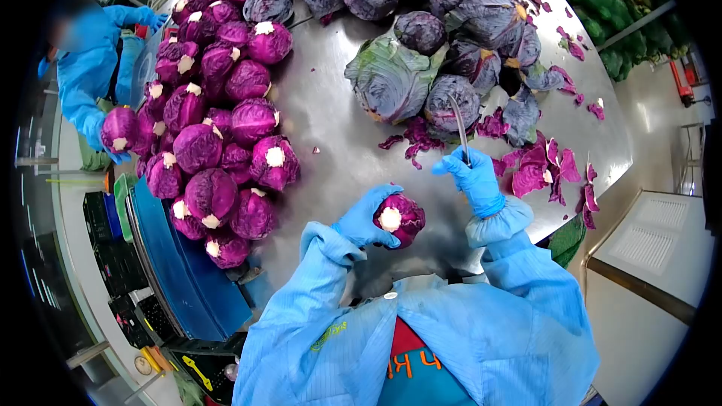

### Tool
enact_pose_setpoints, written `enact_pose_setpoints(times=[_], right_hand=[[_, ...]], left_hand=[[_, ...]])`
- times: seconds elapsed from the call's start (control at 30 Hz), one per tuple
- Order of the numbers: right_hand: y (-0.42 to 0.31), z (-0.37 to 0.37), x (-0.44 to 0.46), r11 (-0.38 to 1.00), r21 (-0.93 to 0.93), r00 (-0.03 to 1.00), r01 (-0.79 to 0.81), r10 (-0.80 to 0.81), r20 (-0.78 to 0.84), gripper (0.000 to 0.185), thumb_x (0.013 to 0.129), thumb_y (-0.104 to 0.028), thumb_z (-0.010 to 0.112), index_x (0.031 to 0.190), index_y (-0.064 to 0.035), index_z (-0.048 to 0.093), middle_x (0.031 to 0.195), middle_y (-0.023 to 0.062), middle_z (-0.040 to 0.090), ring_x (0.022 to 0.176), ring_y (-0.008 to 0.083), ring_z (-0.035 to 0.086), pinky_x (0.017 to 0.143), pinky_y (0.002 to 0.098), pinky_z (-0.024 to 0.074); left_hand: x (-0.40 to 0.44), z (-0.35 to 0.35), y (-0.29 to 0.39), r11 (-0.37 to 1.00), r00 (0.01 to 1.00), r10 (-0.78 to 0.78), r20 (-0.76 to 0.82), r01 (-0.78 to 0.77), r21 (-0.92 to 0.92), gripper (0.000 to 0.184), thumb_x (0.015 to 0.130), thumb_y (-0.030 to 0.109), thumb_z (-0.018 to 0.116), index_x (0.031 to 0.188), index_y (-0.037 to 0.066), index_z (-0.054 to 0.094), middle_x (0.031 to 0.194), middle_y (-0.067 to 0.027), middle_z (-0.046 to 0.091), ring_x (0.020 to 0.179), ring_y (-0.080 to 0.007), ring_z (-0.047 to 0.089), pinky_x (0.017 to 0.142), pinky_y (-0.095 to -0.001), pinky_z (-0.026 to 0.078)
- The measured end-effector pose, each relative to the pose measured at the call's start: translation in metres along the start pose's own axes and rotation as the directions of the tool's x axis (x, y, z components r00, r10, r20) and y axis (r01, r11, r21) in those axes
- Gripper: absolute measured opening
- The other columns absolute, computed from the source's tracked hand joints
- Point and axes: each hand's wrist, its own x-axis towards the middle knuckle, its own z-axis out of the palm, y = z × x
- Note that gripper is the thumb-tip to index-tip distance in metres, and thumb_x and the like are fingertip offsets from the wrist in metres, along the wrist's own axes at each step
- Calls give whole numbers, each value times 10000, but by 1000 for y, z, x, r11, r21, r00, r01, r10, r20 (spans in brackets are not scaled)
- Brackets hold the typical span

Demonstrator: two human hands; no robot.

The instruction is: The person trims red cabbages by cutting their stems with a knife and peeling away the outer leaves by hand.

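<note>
My left hand (364,218), in a blue glove, is closed round the side of a red cabbage (407,228). Its pale cut stem faces up toward me. In my right hand (477,178), also gloved, a knife (458,125) with a thin curved blade points up and away. The blade overlaps a dark untrimmed red cabbage (451,99) in this view; I cannot tell whether they touch. Purple leaf scraps (532,169) lie to the right of my right hand.
Trimmed red cabbages (213,194) are heaped on the left of the metal table (323,105). Untrimmed heads, including a greenish one (391,83), pile up at the back. At the far left a person in blue (84,68) holds another cabbage (119,129). Crates (113,263) stand below.
</note>
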Motion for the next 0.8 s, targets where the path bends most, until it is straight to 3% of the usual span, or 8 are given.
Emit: enact_pose_setpoints(times=[0.1,0.2,0.27,0.43,0.47,0.57,0.63,0.8], right_hand=[[37,-3,-4,965,-219,990,143,-137,38,217,804,-188,782,806,-28,635,817,4,664,695,50,514,627,230,436],[55,11,-20,999,-7,993,-42,43,113,420,803,-175,781,1158,-23,616,854,-33,612,737,47,500,727,220,453],[77,13,-32,990,16,957,-138,129,259,634,780,-186,802,1335,-44,530,897,-55,546,791,42,485,775,209,439],[103,28,-65,989,-118,916,-92,130,379,753,712,-214,848,1372,-88,508,868,-48,488,788,65,446,790,210,422],[103,28,-70,987,-152,905,-44,104,412,758,707,-210,848,1375,-96,508,868,-46,487,789,68,445,794,214,423],[101,34,-83,985,-170,885,-12,90,457,759,697,-178,842,1377,-119,510,879,-38,496,806,73,448,807,229,429],[101,36,-85,989,-140,880,49,24,474,726,721,-151,825,1374,-114,512,876,-43,506,806,66,456,800,225,428],[117,25,-86,977,74,927,-198,163,337,585,803,-79,748,1349,-107,538,864,-59,528,793,36,476,754,193,420]], left_hand=[[-7,2,-14,993,999,44,5,-44,-107,1058,483,226,912,1398,69,404,1437,-183,364,1344,-323,362,1139,-390,268],[-16,1,-14,944,961,276,3,-271,189,1152,500,258,933,1449,49,314,1457,-147,352,1365,-281,335,1144,-388,250],[-32,5,-31,970,972,206,-111,-188,156,1201,505,281,937,1468,33,264,1482,-148,314,1381,-283,307,1152,-389,222],[-74,12,-51,987,976,160,-148,-163,-8,1201,541,361,914,1473,23,235,1515,-202,234,1431,-337,188,1169,-414,151],[-84,12,-54,982,972,177,-156,-185,-44,1128,577,271,914,1461,27,258,1495,-178,283,1408,-311,255,1149,-413,218],[-100,28,-43,911,969,-136,-204,41,-410,1091,586,140,909,1461,40,266,1460,-124,350,1358,-248,350,1122,-387,299],[-104,35,-43,872,963,-128,-239,-5,-490,1033,587,91,903,1435,37,317,1437,-117,386,1335,-236,384,1098,-386,341],[-113,41,-48,818,960,-40,-276,-127,-561,1017,556,63,909,1414,47,364,1467,-119,356,1354,-255,360,1131,-412,289]])
